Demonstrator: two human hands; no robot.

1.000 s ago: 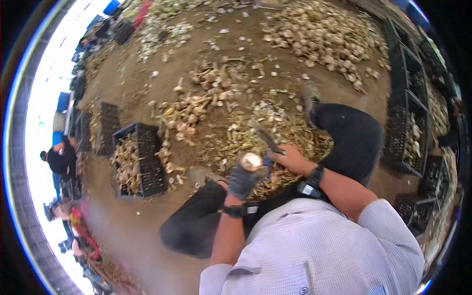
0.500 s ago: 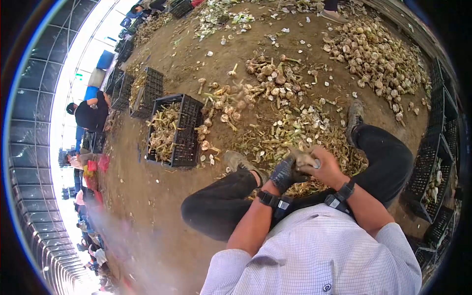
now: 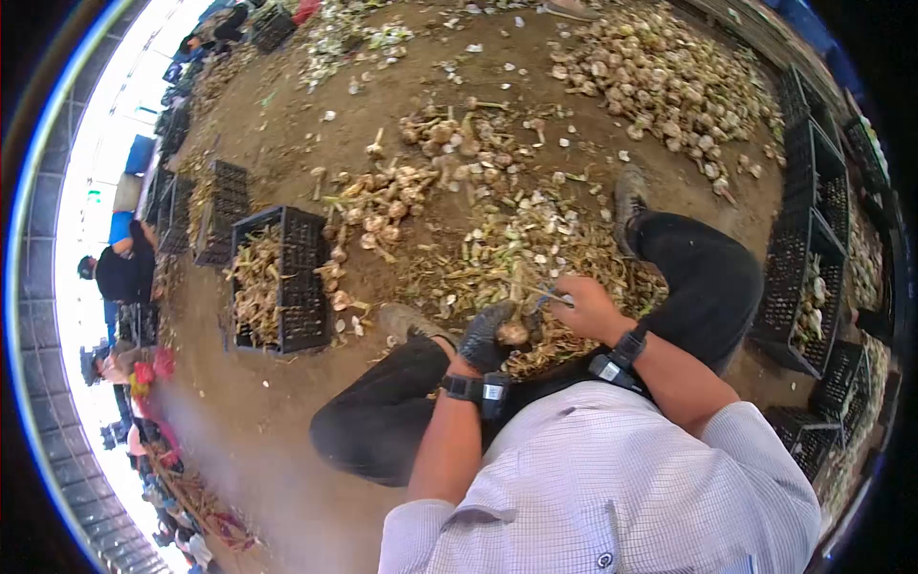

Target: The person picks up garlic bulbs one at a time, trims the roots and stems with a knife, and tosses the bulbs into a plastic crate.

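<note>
My left hand (image 3: 487, 337), in a dark glove, is closed around a garlic bulb (image 3: 513, 333) whose stem points up and away from me. Bare and closed, my right hand (image 3: 585, 308) grips a slim knife-like tool (image 3: 552, 295) that reaches toward the stem just above the bulb. Both hands are between my knees, over a litter of cut garlic stems and peelings (image 3: 564, 244). Beyond that litter lies a small heap of garlic with stems (image 3: 382, 206).
A black crate (image 3: 304, 277) holding garlic stems stands on the left. A large garlic pile (image 3: 669, 81) lies at the far right. More black crates (image 3: 813, 210) line the right side. A person (image 3: 129, 268) in dark clothes is at the far left.
The garlic bulb has turned from being covered by both hands to stem-up in my left hand. My right hand has drawn apart, showing the slim tool. The whole view has shifted left.
</note>
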